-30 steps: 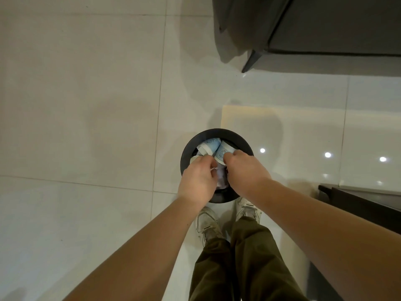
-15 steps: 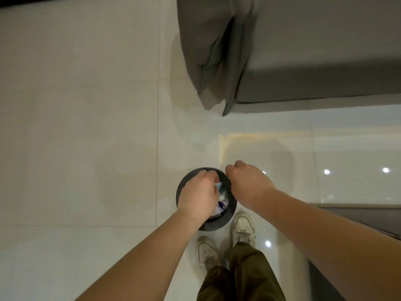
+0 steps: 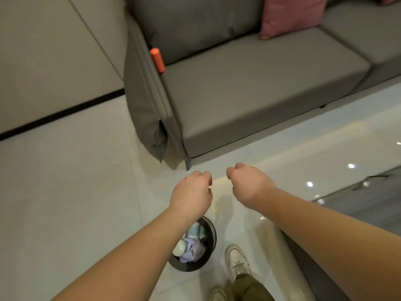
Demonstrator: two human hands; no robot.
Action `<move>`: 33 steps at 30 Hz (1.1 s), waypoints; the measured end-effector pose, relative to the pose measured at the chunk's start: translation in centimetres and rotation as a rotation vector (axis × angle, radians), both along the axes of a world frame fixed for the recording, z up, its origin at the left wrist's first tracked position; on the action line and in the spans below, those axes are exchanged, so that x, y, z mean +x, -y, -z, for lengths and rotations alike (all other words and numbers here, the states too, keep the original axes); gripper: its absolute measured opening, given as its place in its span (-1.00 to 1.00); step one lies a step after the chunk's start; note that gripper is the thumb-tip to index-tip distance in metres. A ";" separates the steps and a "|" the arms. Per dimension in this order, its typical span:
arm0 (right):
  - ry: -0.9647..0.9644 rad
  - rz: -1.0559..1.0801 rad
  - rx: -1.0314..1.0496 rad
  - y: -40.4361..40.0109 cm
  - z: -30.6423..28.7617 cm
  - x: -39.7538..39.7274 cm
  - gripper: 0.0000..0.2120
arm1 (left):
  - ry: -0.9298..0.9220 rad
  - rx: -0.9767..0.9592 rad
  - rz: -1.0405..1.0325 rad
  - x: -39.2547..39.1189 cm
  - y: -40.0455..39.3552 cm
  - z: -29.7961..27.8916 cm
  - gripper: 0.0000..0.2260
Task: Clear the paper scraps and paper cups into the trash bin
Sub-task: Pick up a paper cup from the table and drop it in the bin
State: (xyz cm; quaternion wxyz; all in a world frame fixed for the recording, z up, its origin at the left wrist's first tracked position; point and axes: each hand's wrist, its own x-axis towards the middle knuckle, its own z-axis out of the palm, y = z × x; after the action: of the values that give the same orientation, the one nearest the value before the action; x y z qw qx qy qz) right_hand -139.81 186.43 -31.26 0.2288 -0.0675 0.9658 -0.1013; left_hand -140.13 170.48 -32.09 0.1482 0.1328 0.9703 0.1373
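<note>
The round black trash bin is standing on the pale tiled floor, just beside a white shoe. Inside it, pale blue paper cups are lying against crumpled lilac-white paper scraps. The left hand and right hand are hovering apart, fingers loosely curled, holding nothing, in front of a grey sofa.

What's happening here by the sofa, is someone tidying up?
Yes. A person stands over a small black trash bin on the floor that holds paper cups and crumpled paper scraps. The left hand and right hand hang above it, loosely curled and holding nothing. A grey sofa stands ahead.
</note>
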 end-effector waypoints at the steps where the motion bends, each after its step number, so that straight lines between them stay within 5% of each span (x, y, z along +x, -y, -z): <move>1: -0.026 0.011 -0.004 -1.2 -1.1 0.7 -0.76 | -0.018 -0.009 0.036 0.1 -0.9 -1.0 -0.81; 16: -0.208 0.371 0.048 -19.5 -10.1 18.9 -0.78 | -0.147 -0.054 0.528 10.4 -20.1 -11.0 -0.81; 33: -0.201 0.615 0.100 -32.2 -14.2 35.6 -0.80 | -0.170 -0.001 0.821 22.7 -36.3 -12.9 -0.88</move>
State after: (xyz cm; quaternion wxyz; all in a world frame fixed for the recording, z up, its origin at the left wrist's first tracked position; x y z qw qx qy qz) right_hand -104.16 218.68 -17.11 0.0940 0.2291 0.9625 -0.1111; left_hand -117.43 206.74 -19.18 0.1101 0.5193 0.8457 0.0547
